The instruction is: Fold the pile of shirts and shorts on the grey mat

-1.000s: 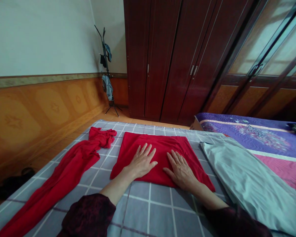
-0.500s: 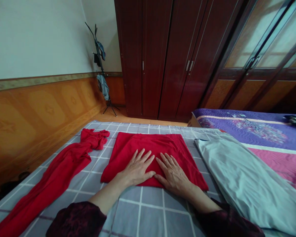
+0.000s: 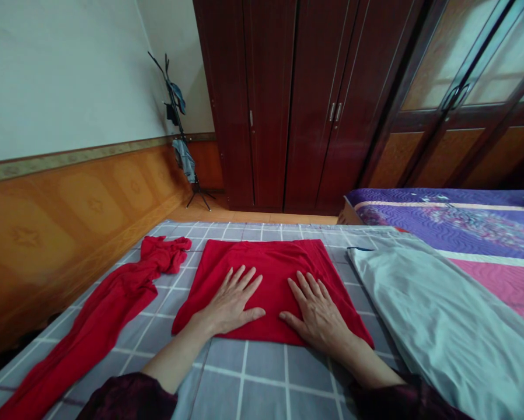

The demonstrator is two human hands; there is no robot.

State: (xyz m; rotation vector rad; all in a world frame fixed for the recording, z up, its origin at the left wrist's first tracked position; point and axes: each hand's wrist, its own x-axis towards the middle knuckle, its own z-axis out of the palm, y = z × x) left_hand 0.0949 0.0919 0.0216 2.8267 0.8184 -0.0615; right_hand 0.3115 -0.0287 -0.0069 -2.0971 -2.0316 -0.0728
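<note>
A folded red garment [image 3: 266,262] lies flat on a grey checked bedsheet [image 3: 262,373] in front of me. My left hand [image 3: 233,300] rests palm down on its left half, fingers spread. On its right half lies my right hand [image 3: 317,309], also flat with the fingers apart. Neither hand grips the cloth. To the left, a second red garment [image 3: 108,309] stretches lengthwise, bunched up at its far end. Right of the folded one is a long pale green piece of cloth [image 3: 437,321], loosely laid out with some wrinkles.
Beyond the bed stands a dark red wardrobe [image 3: 314,146]. A coat rack [image 3: 177,116] with a few items on it is in the far left corner. A second bed with a purple and pink cover [image 3: 463,216] adjoins on the right. An orange panelled wall [image 3: 69,216] runs along the left.
My hands have slid apart on the red garment, the left one leftward and the right one rightward. Its surface looks smoother and a little wider. The view has tilted slightly.
</note>
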